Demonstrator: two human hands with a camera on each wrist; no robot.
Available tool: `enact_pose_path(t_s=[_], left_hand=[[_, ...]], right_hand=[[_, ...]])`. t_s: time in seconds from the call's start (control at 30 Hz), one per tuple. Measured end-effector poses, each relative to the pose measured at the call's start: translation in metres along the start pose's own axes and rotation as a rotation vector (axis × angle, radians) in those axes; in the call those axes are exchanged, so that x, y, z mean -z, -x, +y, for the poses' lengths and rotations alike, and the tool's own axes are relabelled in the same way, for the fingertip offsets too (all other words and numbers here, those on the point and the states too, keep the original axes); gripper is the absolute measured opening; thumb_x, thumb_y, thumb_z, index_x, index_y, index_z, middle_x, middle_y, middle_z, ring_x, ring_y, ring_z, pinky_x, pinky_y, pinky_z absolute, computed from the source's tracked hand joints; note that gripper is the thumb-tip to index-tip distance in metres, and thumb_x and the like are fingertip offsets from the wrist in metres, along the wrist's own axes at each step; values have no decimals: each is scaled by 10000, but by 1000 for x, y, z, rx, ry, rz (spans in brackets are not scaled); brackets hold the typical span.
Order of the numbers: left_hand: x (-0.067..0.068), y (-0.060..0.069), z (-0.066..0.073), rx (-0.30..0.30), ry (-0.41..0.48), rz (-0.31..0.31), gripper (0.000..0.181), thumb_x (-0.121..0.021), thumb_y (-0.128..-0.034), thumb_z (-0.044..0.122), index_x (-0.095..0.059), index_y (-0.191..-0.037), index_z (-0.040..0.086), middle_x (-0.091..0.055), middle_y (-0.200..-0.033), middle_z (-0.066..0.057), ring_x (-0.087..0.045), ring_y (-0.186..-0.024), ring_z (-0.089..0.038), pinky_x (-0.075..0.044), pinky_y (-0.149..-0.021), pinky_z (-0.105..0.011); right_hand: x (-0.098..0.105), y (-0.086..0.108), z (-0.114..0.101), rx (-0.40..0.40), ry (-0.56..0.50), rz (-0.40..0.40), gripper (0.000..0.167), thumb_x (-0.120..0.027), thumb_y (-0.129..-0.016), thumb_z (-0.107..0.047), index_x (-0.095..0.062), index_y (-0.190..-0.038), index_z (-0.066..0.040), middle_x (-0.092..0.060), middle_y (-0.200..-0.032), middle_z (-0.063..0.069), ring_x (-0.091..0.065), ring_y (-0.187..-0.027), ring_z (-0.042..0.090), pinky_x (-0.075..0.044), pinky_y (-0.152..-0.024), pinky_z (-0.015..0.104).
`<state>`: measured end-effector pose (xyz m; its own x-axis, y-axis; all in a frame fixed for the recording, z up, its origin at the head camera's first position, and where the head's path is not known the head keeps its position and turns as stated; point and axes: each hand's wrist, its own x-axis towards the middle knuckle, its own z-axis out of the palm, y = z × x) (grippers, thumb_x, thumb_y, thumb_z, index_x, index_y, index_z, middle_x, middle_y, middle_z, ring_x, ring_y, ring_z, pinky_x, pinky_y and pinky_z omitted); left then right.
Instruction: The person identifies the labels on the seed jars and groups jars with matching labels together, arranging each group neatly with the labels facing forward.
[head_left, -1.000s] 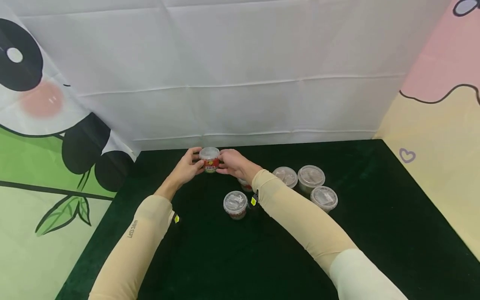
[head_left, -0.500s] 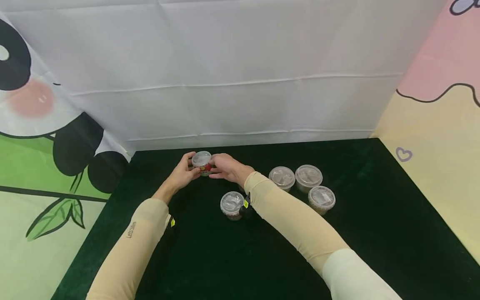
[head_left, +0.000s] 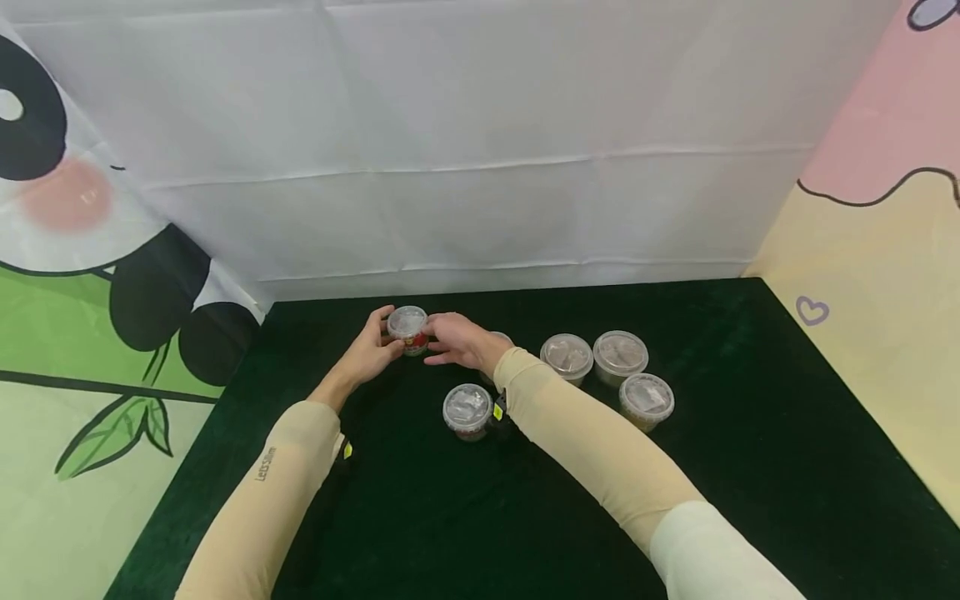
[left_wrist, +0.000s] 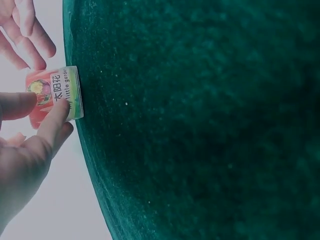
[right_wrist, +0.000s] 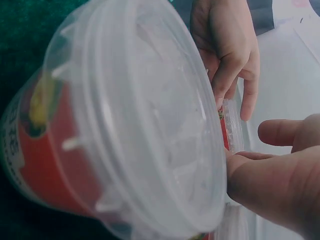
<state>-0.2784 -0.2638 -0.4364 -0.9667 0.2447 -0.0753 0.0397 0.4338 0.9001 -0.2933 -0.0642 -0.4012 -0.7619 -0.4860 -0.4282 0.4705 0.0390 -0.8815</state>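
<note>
A small round tub (head_left: 408, 332) with a clear lid and red label is at the back left of the green table; the left wrist view shows the label's flower picture (left_wrist: 40, 90). My left hand (head_left: 367, 348) grips its left side, thumb and fingers against the wall. At its right side my right hand (head_left: 465, 343) has its fingers spread, partly straight; whether a fingertip touches the tub is unclear. In the right wrist view a lidded tub (right_wrist: 165, 115) fills the near part, with my right hand (right_wrist: 285, 175) beyond it.
One lidded tub (head_left: 468, 410) stands in front of my right hand. Another (head_left: 501, 338) is partly hidden behind my right wrist. To the right, three tubs stand close together: the left one (head_left: 567, 357), the back one (head_left: 621, 355) and the front one (head_left: 647, 400). White cloth (head_left: 480, 208) hangs behind the table.
The tub in my left hand has come down and a little to the left, its lid now facing up more. My right hand has shifted with it, and its fingers have loosened from the side.
</note>
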Motion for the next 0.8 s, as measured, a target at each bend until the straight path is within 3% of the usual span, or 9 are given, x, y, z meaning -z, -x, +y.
enact_pose_path(t_s=[0.23, 0.67, 0.8], left_hand=[[4, 11, -3, -5, -61, 16, 698, -455, -1050, -17, -18, -1593, 10, -200, -1536, -339, -341, -1405, -504, -399, -1098, -541], [4, 1, 1, -50, -115, -19, 680, -439, -1023, -65, -51, -1581, -31, -153, -1569, -340, -326, -1398, -544, -398, -1088, -559], [7, 6, 9, -73, -214, -8, 663, -459, -1030, -34, -82, -1576, -49, -159, -1556, -360, -314, -1397, -558, -374, -1096, -591]], right_hand=[[-7, -1, 2, 3, 34, -9, 501, -431, -1086, -142, -342, -1571, -57, -348, -1592, 150, -329, -1461, 357, -474, -1056, 460], [1, 7, -1, -1, 57, 2, 524, -434, -1089, -165, -310, -1590, -70, -326, -1607, 141, -322, -1470, 345, -456, -1077, 444], [6, 20, -6, 30, 197, -11, 579, -447, -1093, -179, -225, -1616, -71, -261, -1644, 142, -301, -1482, 328, -425, -1106, 441]])
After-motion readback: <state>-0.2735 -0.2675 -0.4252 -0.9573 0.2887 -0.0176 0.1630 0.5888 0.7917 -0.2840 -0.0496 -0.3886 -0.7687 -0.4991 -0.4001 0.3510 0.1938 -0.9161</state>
